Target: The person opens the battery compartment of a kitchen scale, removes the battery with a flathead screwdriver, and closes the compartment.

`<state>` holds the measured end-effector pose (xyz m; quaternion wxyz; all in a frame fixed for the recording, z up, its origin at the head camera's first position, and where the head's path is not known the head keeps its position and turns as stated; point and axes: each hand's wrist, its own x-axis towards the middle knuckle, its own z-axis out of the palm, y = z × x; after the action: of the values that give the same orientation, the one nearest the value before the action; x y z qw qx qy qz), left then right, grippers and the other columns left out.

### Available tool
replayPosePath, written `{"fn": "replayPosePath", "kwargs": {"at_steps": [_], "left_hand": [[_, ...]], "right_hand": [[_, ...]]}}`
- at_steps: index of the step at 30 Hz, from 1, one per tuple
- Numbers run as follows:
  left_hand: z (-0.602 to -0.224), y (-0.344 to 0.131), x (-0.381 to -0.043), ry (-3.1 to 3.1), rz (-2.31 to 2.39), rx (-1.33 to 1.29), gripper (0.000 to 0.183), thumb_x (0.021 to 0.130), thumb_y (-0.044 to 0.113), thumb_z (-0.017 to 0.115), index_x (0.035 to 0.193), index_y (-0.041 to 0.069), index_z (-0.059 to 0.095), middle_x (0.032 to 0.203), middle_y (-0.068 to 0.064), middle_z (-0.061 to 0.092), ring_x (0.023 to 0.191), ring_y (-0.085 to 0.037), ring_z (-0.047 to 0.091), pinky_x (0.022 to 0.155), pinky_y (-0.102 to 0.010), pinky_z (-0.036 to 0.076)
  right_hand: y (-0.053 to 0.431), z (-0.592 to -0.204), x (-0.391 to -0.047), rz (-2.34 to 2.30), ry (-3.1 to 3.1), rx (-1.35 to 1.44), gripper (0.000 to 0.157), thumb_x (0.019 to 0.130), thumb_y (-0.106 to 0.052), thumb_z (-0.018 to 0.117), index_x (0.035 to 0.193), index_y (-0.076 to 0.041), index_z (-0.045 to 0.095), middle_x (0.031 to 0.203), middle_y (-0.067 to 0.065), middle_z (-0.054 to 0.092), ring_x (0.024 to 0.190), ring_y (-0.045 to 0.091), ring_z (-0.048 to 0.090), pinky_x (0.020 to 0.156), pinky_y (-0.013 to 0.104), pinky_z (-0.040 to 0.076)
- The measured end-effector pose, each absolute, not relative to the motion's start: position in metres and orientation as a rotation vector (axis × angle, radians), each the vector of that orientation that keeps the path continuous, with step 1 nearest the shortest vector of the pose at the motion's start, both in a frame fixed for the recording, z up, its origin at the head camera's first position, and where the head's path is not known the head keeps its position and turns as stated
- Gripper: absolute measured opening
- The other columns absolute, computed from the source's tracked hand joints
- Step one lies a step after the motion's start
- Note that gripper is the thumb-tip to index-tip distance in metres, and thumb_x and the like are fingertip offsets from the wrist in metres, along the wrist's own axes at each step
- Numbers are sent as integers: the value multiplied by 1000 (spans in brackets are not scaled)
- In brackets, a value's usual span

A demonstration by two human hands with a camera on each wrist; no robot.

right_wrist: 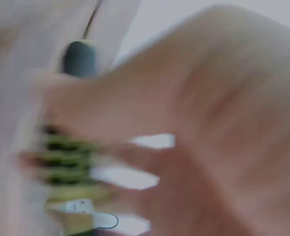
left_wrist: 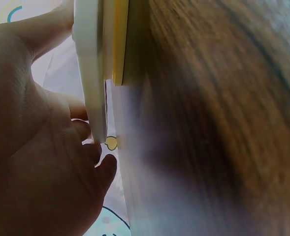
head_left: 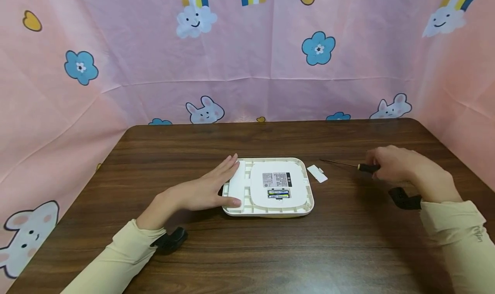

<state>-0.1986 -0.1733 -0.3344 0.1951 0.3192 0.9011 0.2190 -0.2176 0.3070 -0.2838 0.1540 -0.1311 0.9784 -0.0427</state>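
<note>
A white plastic device (head_left: 299, 188) lies with its underside up on the table, showing a printed label (head_left: 276, 180). Batteries (head_left: 279, 194) sit in its uncovered compartment. Across the left end of the device rests my left hand (head_left: 205, 191), fingers extended and thumb near the front edge. In the left wrist view, the device's side (left_wrist: 91, 73) has a yellow layer (left_wrist: 119, 44) beneath it. My right hand (head_left: 402, 167) holds a screwdriver (head_left: 366, 168) by its dark handle, with the thin shaft pointing left. The right wrist view is blurred. A small white battery cover (head_left: 317, 173) lies between device and screwdriver.
The dark wooden table (head_left: 270, 255) extends around the device. Behind it and at both sides hangs a pink patterned cloth (head_left: 247, 57). Black straps (head_left: 170, 241) are worn at both wrists.
</note>
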Motion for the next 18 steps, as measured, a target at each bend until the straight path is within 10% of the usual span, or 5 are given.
{"fn": "replayPosePath", "kwargs": {"at_steps": [9, 18], "left_hand": [[-333, -173, -198, 2527, 611, 893, 111, 98, 64, 64, 170, 9, 1, 179, -7, -15, 166, -26, -16, 133, -57, 9], [-336, -173, -199, 2527, 595, 901, 111, 98, 66, 62, 171, 10, -1, 179, -6, -15, 166, -25, -16, 133, -57, 10]], "right_hand": [[279, -240, -188, -734, 3308, -844, 33, 83, -4, 89, 102, -28, 77, 96, -6, 73, 73, 9, 52, 57, 21, 42], [243, -234, -169, -848, 3090, -1245, 43, 81, 4, 87, 101, -32, 75, 100, -20, 68, 82, 0, 56, 57, 17, 45]]}}
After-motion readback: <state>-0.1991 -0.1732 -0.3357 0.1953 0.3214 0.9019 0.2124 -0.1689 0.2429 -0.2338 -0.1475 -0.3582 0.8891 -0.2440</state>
